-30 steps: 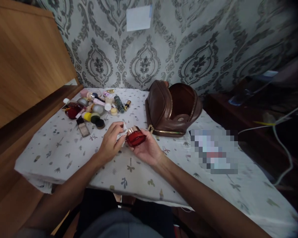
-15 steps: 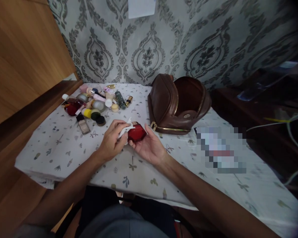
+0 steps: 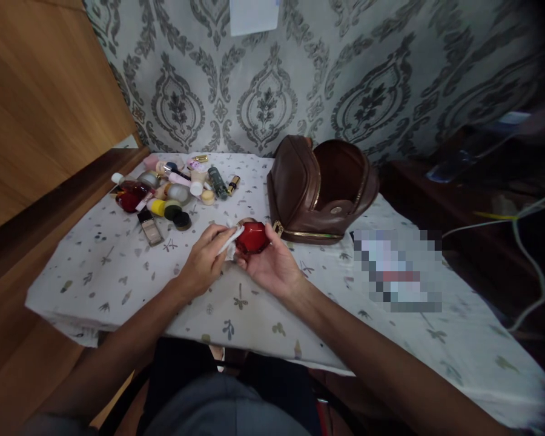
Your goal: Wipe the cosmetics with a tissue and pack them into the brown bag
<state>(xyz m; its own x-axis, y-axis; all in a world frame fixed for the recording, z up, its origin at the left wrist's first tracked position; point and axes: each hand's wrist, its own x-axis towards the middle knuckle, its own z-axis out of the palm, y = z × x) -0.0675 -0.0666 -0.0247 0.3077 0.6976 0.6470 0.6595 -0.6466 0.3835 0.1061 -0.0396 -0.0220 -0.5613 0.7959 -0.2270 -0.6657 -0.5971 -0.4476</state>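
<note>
Left hand: the left hand (image 3: 203,261) pinches a white wipe (image 3: 229,241) between thumb and fingers, its edge against the left side of the red bottle; the part of the wipe inside the grip is hidden.
Right hand: the right hand (image 3: 277,265) is cupped, palm up, around the red bottle, thumb along its right side; the fingers beneath are partly out of sight.
Red faceted bottle: the red bottle (image 3: 255,237) is held above the near middle of the tabletop (image 3: 131,297), between the hands – its top end is partly covered and hard to make out.
Brown bag: the brown zip bag (image 3: 295,188) stands unzipped just beyond the right hand; its inside is too dark to read.
Cosmetics, far left: a heap where pieces overlap and hide one another, with a foundation bottle (image 3: 150,230) and a black round lid or jar (image 3: 182,221) at its near edge, and a dark green bottle (image 3: 217,183) beside a lipstick tube (image 3: 233,185) at its right.
Right of the bag: a pixelated patch (image 3: 395,269) – whatever lies there cannot be told.
Wall: a white sheet (image 3: 254,17), cut off by the top edge.
</note>
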